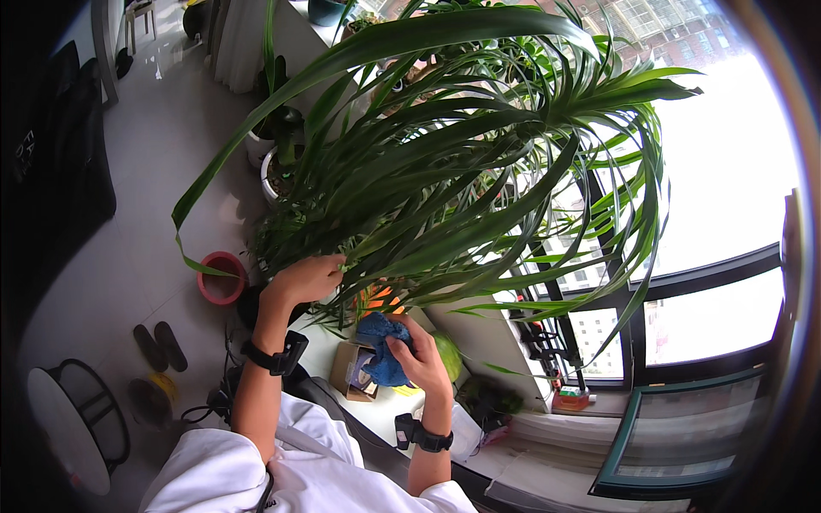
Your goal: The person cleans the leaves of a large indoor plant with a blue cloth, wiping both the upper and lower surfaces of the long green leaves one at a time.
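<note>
A large potted plant with long strap-shaped green leaves (449,147) fills the upper middle of the view. My left hand (311,279) is at its lower left edge, fingers curled around what looks like a leaf; the fingertips are partly hidden. A crumpled blue cloth (383,349) is gripped in my right hand (420,359), below the hanging leaves. Behind the cloth, a small open cardboard box (343,369) stands on a white surface (378,413). A green melon-like round object (447,356) shows just past my right hand.
A red plastic pot or bucket (221,292) stands on the tiled floor, left of my left hand. Potted plants (272,173) line the wall. Slippers (160,346) and a round white stool (67,429) are at the lower left. An open window sash (680,436) juts in at the right.
</note>
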{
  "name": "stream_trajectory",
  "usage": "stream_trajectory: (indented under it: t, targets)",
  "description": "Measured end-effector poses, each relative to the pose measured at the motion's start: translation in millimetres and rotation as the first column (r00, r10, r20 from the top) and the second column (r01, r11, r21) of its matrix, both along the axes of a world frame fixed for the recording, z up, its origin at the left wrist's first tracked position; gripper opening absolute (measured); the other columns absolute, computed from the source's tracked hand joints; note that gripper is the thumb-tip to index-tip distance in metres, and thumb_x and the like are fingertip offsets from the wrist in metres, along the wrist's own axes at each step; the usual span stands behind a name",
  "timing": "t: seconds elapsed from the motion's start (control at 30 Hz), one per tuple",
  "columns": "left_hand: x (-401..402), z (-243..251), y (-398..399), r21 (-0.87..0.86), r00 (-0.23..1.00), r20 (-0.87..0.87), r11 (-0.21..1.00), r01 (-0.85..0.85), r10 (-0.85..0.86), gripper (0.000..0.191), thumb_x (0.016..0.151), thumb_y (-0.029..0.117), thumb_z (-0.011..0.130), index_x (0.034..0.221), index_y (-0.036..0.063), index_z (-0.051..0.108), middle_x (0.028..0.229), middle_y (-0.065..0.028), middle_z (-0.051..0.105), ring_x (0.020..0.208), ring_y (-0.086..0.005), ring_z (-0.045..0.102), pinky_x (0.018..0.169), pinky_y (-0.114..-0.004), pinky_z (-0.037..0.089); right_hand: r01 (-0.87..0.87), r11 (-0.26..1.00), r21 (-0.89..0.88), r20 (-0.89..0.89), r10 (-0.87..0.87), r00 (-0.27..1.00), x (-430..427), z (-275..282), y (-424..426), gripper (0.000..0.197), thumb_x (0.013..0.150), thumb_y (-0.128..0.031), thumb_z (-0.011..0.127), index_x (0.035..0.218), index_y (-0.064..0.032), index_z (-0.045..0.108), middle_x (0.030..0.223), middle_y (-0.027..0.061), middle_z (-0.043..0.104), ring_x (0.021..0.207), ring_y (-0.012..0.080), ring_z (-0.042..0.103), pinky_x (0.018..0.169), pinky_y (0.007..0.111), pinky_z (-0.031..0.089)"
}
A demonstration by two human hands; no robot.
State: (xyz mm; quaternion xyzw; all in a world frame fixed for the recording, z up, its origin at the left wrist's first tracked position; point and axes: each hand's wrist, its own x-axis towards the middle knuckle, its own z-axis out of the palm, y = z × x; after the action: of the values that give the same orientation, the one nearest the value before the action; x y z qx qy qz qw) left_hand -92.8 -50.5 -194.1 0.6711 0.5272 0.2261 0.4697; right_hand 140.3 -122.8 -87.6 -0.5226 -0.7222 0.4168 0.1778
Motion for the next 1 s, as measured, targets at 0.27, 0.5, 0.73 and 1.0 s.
stream_trajectory:
  t: [0.27, 0.5, 0.73, 1.0]
  targets:
    - [-21, 83, -11, 0.303, 0.825, 0.434, 0.804, -0.512, 0.361, 0.028, 0.089, 0.004, 0.052, 0.117, 0.0035, 0.058, 0.120, -0.0169, 0.059, 0.109, -0.0300, 0.059, 0.089, -0.037, 0.046, 0.219, 0.964, 0.149, -0.495, -0.119, 0.861, -47, 85, 19, 0.030, 0.092, 0.000, 0.049, 0.123, 0.0031, 0.051, 0.093, -0.0003, 0.058, 0.083, 0.0035, 0.049, 0.075, 0.016, 0.041]
    - [2, 63, 0, 0.255, 0.724, 0.653, 0.835, -0.488, 0.224, 0.061, 0.091, 0.006, 0.054, 0.147, 0.0062, 0.029, 0.151, -0.0111, 0.033, 0.141, -0.0225, 0.028, 0.114, -0.033, 0.021, 0.456, 0.766, 0.453, -0.377, -0.299, 0.877, -61, 18, 93, 0.040, 0.097, -0.009, 0.047, 0.134, 0.0061, 0.041, 0.093, 0.0055, 0.056, 0.078, 0.0093, 0.049, 0.070, 0.022, 0.042]
    - [24, 56, 8, 0.269, 0.704, 0.686, 0.834, -0.482, 0.186, 0.066, 0.091, 0.011, 0.056, 0.148, 0.0050, 0.024, 0.151, -0.0136, 0.031, 0.138, -0.0234, 0.031, 0.112, -0.034, 0.024, 0.447, 0.548, 0.707, -0.303, -0.337, 0.892, -66, 20, 118, 0.045, 0.095, -0.006, 0.045, 0.139, 0.0031, 0.037, 0.125, 0.0233, 0.050, 0.110, 0.0328, 0.053, 0.096, 0.038, 0.040]
    - [34, 54, 20, 0.245, 0.707, 0.694, 0.878, -0.412, 0.138, 0.053, 0.093, 0.018, 0.056, 0.141, 0.0025, 0.037, 0.140, -0.0159, 0.042, 0.131, -0.0235, 0.041, 0.106, -0.035, 0.033, 0.276, 0.515, 0.811, -0.185, -0.223, 0.957, -87, 33, 137, 0.045, 0.091, -0.006, 0.047, 0.135, 0.0037, 0.043, 0.110, 0.0238, 0.049, 0.098, 0.0384, 0.055, 0.086, 0.042, 0.044]
